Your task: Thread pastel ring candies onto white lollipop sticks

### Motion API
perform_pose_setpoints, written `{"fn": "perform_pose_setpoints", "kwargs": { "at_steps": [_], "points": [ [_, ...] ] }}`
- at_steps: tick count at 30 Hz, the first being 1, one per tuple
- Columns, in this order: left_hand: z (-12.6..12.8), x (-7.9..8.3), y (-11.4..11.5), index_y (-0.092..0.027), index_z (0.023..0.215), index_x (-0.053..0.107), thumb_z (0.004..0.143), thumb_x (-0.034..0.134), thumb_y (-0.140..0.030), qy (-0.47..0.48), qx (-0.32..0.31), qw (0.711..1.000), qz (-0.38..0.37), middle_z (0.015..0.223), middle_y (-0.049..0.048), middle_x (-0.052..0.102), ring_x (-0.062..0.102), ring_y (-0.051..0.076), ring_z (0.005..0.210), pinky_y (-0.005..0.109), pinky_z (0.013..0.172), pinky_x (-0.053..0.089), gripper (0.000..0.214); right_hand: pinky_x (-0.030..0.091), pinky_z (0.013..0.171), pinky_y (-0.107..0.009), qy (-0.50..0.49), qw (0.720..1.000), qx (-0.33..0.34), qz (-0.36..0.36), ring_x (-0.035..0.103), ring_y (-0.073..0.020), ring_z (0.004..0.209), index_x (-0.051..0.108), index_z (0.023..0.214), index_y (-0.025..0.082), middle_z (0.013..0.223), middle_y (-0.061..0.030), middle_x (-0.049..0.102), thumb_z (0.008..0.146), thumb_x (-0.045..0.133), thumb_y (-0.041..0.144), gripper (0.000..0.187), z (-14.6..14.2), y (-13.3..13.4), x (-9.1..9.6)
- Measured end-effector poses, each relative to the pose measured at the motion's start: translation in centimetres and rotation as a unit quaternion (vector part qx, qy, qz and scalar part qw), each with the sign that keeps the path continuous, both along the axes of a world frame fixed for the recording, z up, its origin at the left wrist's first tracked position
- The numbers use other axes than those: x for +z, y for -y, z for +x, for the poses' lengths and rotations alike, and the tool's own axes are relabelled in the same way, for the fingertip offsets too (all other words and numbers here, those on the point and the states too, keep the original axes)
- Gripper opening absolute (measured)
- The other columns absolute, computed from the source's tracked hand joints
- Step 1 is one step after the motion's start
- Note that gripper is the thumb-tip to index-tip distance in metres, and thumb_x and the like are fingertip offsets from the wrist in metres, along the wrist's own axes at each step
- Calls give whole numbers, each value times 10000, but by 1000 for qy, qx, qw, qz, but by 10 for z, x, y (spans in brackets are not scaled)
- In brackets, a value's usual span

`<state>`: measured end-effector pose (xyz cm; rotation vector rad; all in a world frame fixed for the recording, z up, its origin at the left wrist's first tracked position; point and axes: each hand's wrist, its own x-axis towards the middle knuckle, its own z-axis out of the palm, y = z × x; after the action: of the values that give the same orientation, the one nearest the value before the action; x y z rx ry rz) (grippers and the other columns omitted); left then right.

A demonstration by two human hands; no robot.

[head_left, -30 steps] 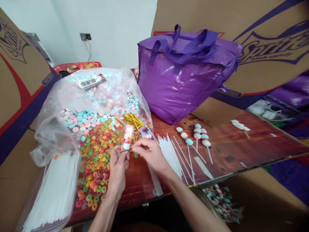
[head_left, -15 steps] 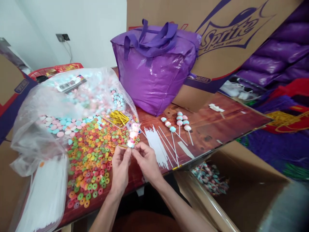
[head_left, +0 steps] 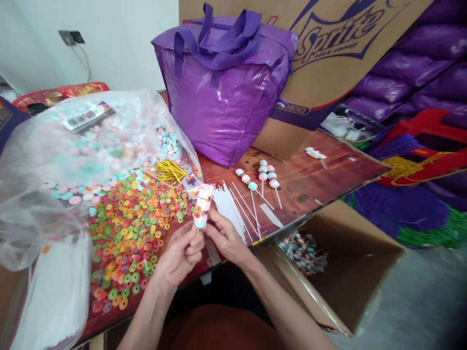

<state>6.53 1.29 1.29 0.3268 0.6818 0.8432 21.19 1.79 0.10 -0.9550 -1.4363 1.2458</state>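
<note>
Both hands meet over the table edge: left hand [head_left: 180, 253] and right hand [head_left: 226, 238] pinch the base of a clear-wrapped pink-and-white marshmallow stick [head_left: 202, 206], so it stands upright. Gold wire twist ties [head_left: 170, 171], colourful ring candies [head_left: 134, 228] and white paper sticks [head_left: 228, 206] lie within reach.

Purple tote bag [head_left: 222, 97], standing at rear. Loose ring candies [head_left: 134, 228] and gold twist ties [head_left: 170, 171], left. Marshmallow skewers [head_left: 261, 176] beside white sticks [head_left: 226, 206].
</note>
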Motion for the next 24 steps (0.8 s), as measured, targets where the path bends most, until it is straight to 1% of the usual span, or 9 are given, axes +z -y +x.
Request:
{"fn": "perform_pose_setpoints", "kwargs": {
  "at_steps": [2,4,7,9,11,14,17,19,24],
  "points": [
    [6,-5,3,-167,868,557,715,863,-391,-78,29,995,60,584,-91,436,201,20,442,118,396,175,409,426,744,-279,70,997,-26,22,489,-161,766,495,908,219,817,5,509,972,462,269,88,0,2,-1],
    [12,-12,5,-178,920,609,792,792,-424,-175,94,969,147,643,-52,523,337,45,485,133,448,294,333,432,748,-291,129,989,-59,34,504,-167,764,494,950,217,842,-9,530,964,417,220,78,-1,5,-3],
    [18,-22,8,-184,961,700,854,724,-404,-294,154,911,245,835,22,644,577,140,791,213,723,481,246,439,744,-304,170,980,-97,31,541,-181,798,512,1007,206,895,-32,572,932,407,180,132,-3,6,-4],
    [19,-26,9,-179,979,731,841,736,-374,-314,153,902,255,904,43,668,603,185,918,254,828,491,238,441,722,-291,154,983,-103,10,554,-178,794,535,1000,208,884,-23,593,925,432,191,129,-1,6,-4],
    [19,-26,6,-162,976,736,797,781,-356,-283,148,922,219,823,30,652,593,148,786,218,711,489,268,438,670,-262,113,988,-100,-23,546,-158,731,554,918,211,804,7,584,931,464,222,91,0,6,-5],
    [19,-21,-1,-126,881,710,664,887,-305,-169,144,971,92,658,-31,553,430,51,534,147,480,366,332,438,616,-243,89,989,-115,-27,533,-135,648,566,821,209,706,27,554,966,479,261,177,3,11,-8],
    [20,-13,-9,-110,797,658,550,935,-179,-72,125,989,-30,633,-58,508,396,23,494,123,426,328,378,502,756,-284,146,970,-172,95,628,-164,827,657,986,201,901,-43,656,1005,441,224,218,5,16,-12],
    [22,-8,-12,-106,792,639,557,913,-110,-45,113,990,-74,654,-55,518,419,23,492,117,406,329,360,515,851,-317,202,941,-196,190,646,-187,975,687,1101,207,1044,-90,677,1010,431,188,273,7,18,-15],
    [31,-2,-8,-117,765,600,675,805,-50,-4,81,988,-131,642,-60,497,427,18,476,101,387,338,234,510,765,-354,307,869,-242,304,658,-208,875,731,1017,220,944,-92,711,996,463,176,273,12,19,-18]
  ]
}}
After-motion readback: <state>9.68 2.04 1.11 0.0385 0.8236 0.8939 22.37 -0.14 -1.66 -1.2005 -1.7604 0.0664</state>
